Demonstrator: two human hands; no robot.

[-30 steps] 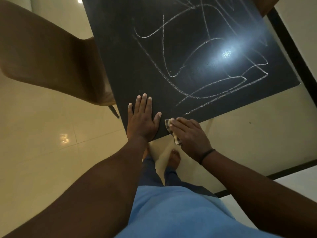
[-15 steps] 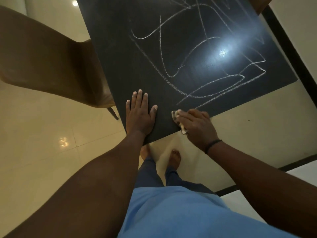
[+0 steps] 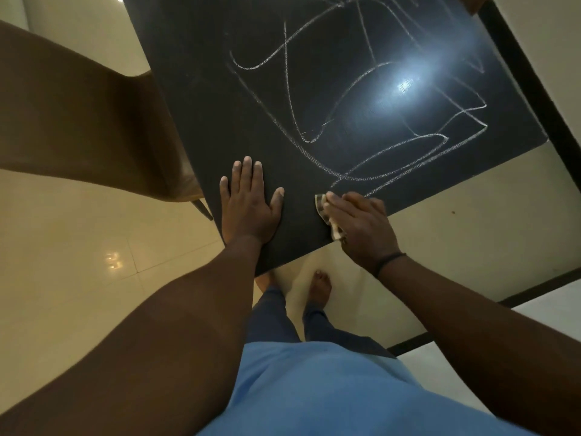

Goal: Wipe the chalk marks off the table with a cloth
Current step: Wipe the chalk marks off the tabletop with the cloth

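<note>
Under the right hand (image 3: 361, 226), the cloth (image 3: 327, 212) protrudes leftward, on the table (image 3: 195, 89).

Counter (image 3: 201, 99): black, matte top, one bright light reflection beyond the right hand (image 3: 361, 226). White chalk marks (image 3: 345, 127) loop across the surface beyond both hands, nearest strokes just past the right fingertips. Left hand (image 3: 248, 202) lies flat on the near corner. Checked cloth (image 3: 327, 215) lies on the near edge under the right hand, pressed down.
</note>
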